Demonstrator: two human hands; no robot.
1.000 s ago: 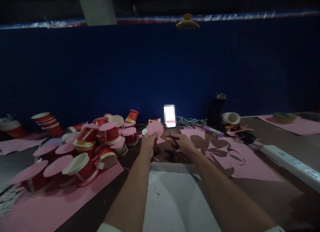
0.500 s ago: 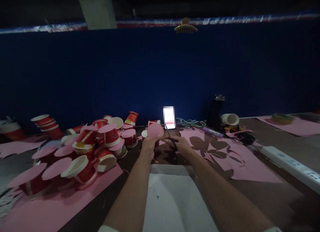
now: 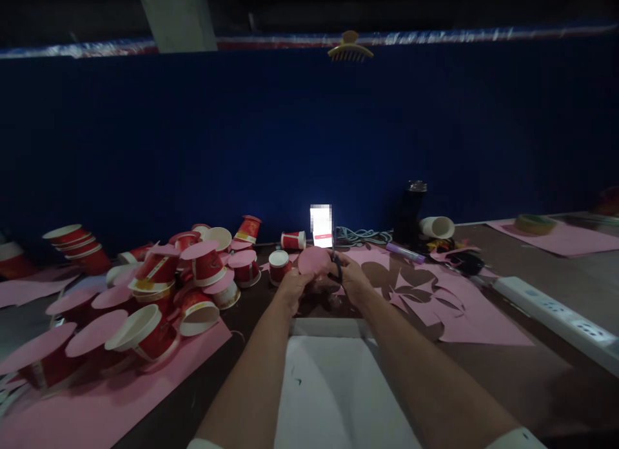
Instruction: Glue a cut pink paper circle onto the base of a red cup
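Note:
In the middle of the head view, my left hand (image 3: 292,290) pinches the left edge of a pink paper disc (image 3: 313,260). Scissors (image 3: 337,268) with dark handles are gripped in my right hand (image 3: 354,281), their blades pointing up. The fingers of that hand are at the right edge of the disc. What lies under the disc is hard to make out. Just left of it, a red paper cup (image 3: 279,268) stands upside down, and another cup (image 3: 293,240) lies on its side behind.
On the left are several red cups (image 3: 203,263), many topped with pink discs, beside a cup stack (image 3: 80,248). Cut pink paper (image 3: 474,310), a purple marker (image 3: 405,253), a dark bottle (image 3: 410,210) and a power strip (image 3: 556,317) lie right. A lit phone (image 3: 321,226) stands behind.
The disc has moved right and slightly down and lies flatter. My right hand has come up against it, with the scissors turned more upright. The view has shifted slightly.

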